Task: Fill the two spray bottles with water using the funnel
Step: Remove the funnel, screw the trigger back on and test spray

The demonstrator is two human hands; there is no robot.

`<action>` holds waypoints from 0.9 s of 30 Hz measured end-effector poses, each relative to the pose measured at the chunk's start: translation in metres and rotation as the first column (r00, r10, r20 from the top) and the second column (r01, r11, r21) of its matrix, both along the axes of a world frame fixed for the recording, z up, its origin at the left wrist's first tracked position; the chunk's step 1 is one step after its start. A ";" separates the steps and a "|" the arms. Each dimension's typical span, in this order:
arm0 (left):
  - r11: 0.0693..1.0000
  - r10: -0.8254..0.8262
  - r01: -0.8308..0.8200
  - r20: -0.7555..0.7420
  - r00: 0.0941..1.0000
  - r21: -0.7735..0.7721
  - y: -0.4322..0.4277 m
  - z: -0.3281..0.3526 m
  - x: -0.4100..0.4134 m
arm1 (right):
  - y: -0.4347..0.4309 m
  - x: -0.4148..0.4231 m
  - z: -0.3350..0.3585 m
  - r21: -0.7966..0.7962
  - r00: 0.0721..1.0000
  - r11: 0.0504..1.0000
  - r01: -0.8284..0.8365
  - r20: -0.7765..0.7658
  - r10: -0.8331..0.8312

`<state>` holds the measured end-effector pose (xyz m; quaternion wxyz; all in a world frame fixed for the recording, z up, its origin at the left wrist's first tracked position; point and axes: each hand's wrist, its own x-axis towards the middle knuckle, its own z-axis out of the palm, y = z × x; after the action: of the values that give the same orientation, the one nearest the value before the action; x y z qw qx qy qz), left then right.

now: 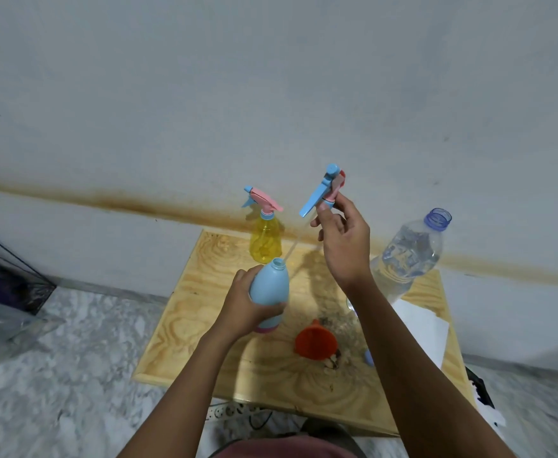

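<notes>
My left hand [244,305] grips the blue bottle [271,285] while my right hand [343,239] pinches its unscrewed spray head [323,190] at one o'clock, freeing the neck for the funnel [315,340]

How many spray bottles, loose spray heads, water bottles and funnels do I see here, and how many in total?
Spray bottles: 2 (yellow spray bottle, blue spray bottle)
Loose spray head: 1
Water bottle: 1
Funnel: 1
Total: 5
</notes>
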<state>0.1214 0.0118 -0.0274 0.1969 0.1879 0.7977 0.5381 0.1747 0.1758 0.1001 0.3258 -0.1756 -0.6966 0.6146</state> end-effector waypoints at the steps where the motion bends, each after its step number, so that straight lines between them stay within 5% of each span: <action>1: 1.000 0.000 0.000 0.003 1.000 0.008 -0.001 0.002 -0.001 | 0.000 -0.001 -0.001 -0.001 1.000 1.000 -0.001 0.001 0.001; 10: 0.998 -0.013 0.017 -0.070 0.997 0.055 0.006 0.030 -0.003 | -0.018 -0.003 -0.038 0.033 0.948 0.970 -0.240 0.224 0.227; 27: 0.988 -0.029 0.038 -0.062 0.998 0.149 0.010 0.057 0.004 | -0.020 0.003 -0.033 0.012 0.973 0.981 -0.194 0.130 0.191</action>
<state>0.1254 0.0214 0.0294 0.1672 0.2316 0.7572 0.5874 0.1782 0.1557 0.0669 0.2214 -0.1424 -0.7373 0.6221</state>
